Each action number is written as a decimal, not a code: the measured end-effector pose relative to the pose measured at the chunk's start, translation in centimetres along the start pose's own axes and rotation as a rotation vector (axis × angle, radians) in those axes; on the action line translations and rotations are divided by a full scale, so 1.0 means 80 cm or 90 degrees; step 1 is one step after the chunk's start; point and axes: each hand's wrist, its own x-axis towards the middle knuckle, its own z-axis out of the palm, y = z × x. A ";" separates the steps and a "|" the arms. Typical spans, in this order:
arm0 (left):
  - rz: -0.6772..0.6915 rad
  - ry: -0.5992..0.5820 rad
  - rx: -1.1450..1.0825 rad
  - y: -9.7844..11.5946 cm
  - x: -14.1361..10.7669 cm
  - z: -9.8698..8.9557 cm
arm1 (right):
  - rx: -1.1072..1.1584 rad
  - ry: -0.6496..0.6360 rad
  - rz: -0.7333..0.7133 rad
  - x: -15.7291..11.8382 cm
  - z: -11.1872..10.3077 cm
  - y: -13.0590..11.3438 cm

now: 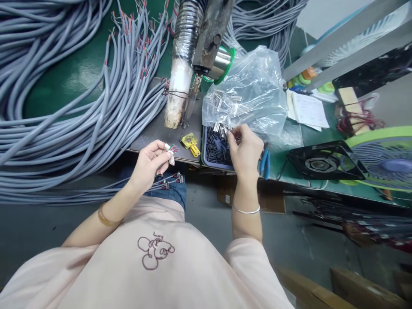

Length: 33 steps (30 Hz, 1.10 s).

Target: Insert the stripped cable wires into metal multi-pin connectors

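Observation:
My left hand (152, 161), fingers pinched, holds the end of a multi-core cable, its short coloured wires (173, 148) fanned out. White wrapping covers the fingertips there. Over a dark tray (206, 161), my right hand (246, 146) is closed, thumb and fingers together beside a few metal connectors (220, 129). Whether a connector sits between those fingers is hidden. Short black tubes (216, 149) fill the tray. Finished-looking cable ends with connectors (179, 177) lie across my lap, below the left hand.
Bundles of grey cable (86, 124) cover the bench's left side. A soldering iron (193, 96) hangs tip-down beside a wrapped hose (179, 86) and solder spool (225, 64). A plastic bag (257, 86) adjoins the tray. Nearby are a yellow tool (193, 146), blue-handled pliers (265, 162) and fans (318, 163).

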 end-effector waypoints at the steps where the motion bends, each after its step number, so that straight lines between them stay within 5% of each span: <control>1: -0.008 0.005 -0.004 -0.001 0.001 -0.001 | -0.010 -0.009 -0.003 0.002 0.004 -0.001; 5: -0.036 0.010 -0.020 -0.004 0.000 -0.003 | 0.004 -0.008 -0.007 0.000 0.007 -0.002; 8: -0.044 -0.002 -0.030 -0.006 -0.001 -0.005 | 0.089 0.077 -0.002 -0.013 -0.006 -0.010; 11: -0.053 -0.017 -0.031 -0.007 -0.002 -0.004 | 0.308 0.164 0.032 -0.036 -0.026 -0.035; 16: -0.058 -0.032 -0.030 -0.006 -0.002 0.002 | 0.593 0.105 0.041 -0.076 -0.035 -0.089; 25: -0.060 -0.022 -0.042 -0.006 -0.001 0.007 | 0.481 0.279 0.097 -0.086 0.013 -0.121; 33: -0.068 -0.021 -0.018 -0.005 0.000 0.005 | 0.583 0.272 0.114 -0.085 0.015 -0.123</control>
